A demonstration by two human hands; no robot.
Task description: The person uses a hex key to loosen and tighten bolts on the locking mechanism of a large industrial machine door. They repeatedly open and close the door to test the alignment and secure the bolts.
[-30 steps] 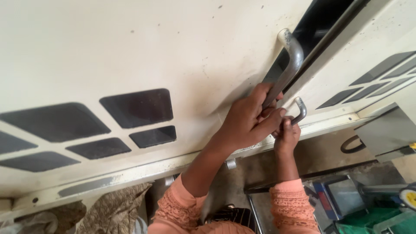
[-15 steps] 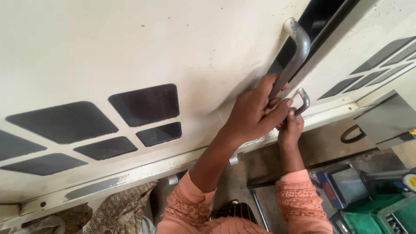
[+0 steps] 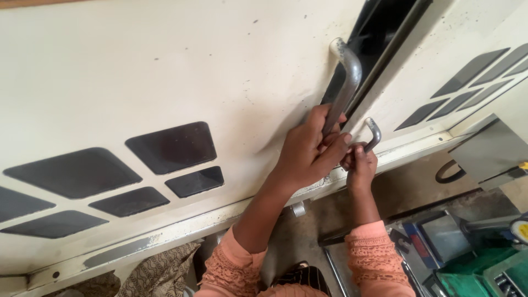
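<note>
A big cream-coloured sliding door panel (image 3: 165, 71) with dark angular window shapes fills most of the view. A long grey metal handle (image 3: 345, 82) is bolted near its right edge. My left hand (image 3: 308, 151) is wrapped around the lower end of that handle. Just to the right, my right hand (image 3: 360, 165) grips the bottom of a second, shorter grey handle (image 3: 374, 135) on the neighbouring cream panel (image 3: 440, 60). A narrow dark gap (image 3: 385, 27) runs between the two panels. Both arms wear pink lace-cuffed sleeves.
Below the doors lies a worn cream sill (image 3: 165, 236). A grey metal box (image 3: 489, 154) with a black loop handle sits at right. Green crates (image 3: 478, 275) and a metal tray (image 3: 440, 236) lie on the floor at bottom right. Patterned cloth (image 3: 154, 269) shows at bottom left.
Both hands keep their grip on the handles. The view has shifted a little, so the doors and hands sit slightly higher and further right in the frame; the gap looks about the same.
</note>
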